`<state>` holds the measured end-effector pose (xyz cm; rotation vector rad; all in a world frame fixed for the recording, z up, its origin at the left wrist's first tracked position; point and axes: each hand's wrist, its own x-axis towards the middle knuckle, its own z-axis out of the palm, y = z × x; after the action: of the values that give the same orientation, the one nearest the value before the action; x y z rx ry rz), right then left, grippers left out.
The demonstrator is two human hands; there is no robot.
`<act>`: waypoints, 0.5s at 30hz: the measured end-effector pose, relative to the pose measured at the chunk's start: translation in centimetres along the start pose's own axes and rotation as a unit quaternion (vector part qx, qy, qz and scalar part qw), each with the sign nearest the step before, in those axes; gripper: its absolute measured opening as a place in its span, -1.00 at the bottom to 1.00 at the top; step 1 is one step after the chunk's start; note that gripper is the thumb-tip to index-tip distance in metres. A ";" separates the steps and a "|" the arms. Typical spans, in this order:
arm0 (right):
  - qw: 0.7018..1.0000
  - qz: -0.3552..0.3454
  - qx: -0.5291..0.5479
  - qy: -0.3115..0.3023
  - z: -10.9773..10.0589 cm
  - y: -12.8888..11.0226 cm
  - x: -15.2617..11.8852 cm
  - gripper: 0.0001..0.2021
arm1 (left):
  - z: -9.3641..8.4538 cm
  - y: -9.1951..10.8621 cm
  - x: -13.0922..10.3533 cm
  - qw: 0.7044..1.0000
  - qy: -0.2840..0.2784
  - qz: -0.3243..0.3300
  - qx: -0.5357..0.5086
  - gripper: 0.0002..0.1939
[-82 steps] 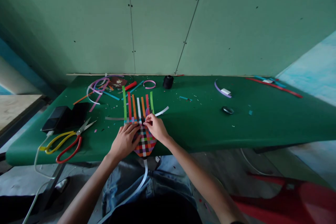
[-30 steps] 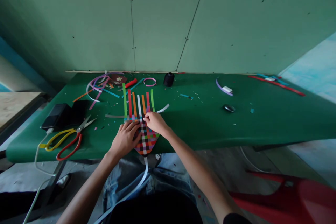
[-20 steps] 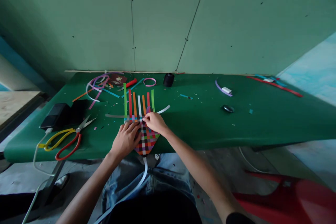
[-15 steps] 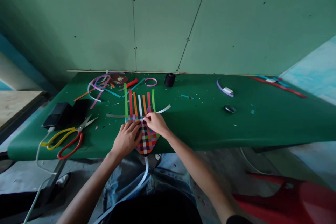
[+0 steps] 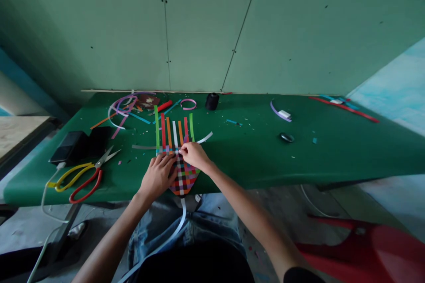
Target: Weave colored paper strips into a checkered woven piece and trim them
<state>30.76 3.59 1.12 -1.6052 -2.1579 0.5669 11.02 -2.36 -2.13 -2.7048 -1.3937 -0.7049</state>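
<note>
A woven piece of coloured flat strips (image 5: 184, 177), checked in red, black, white, purple and green, lies at the table's front edge. Its loose green, red, orange and white ends (image 5: 175, 130) point away from me. My left hand (image 5: 160, 171) rests flat on its left side, fingers stretched out and slightly apart. Over its upper middle, my right hand (image 5: 194, 154) pinches at a white strip, thumb and forefinger together; the fingertips partly hide it. A pale strip end (image 5: 205, 137) sticks out to the right and a grey one to the left. A long white strip (image 5: 183, 214) hangs from the bottom over my lap.
Scissors with yellow and red handles (image 5: 88, 174) lie open at left, beside a black box (image 5: 69, 147) with a white cable. Behind are tangled strips (image 5: 123, 105), a red-handled tool (image 5: 165, 105) and a black thread spool (image 5: 212, 101). A dark oval object (image 5: 286, 137) lies right.
The view has shifted slightly, moving everything a little to the left. Both hands keep nearly the same place on the woven piece, the right still pinching.
</note>
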 end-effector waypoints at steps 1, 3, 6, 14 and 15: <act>1.000 -0.004 0.001 0.003 0.0 0.1 0.0 -0.82 | 0.0 0.0 0.0 1.000 0.000 0.000 -0.001 -0.60; 1.000 -0.014 0.015 0.013 0.0 0.3 -0.1 -0.84 | 0.0 -0.1 0.0 1.000 0.000 -0.001 -0.003 -0.60; 0.998 -0.029 0.058 0.016 -0.2 1.0 -0.2 -0.88 | 0.0 -0.1 0.0 1.000 0.001 -0.003 -0.007 -0.61; 0.996 -0.052 0.052 -0.048 -1.0 1.8 0.5 -0.86 | -0.1 -0.1 0.0 1.000 -0.002 -0.003 -0.008 -0.60; 0.996 -0.053 0.044 -0.050 -1.0 1.7 0.6 -0.85 | -0.1 -0.1 0.0 1.000 -0.003 -0.003 -0.008 -0.60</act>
<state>32.48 4.69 1.05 -1.4344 -2.2416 0.7116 10.94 -2.29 -2.07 -2.7170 -1.4051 -0.7115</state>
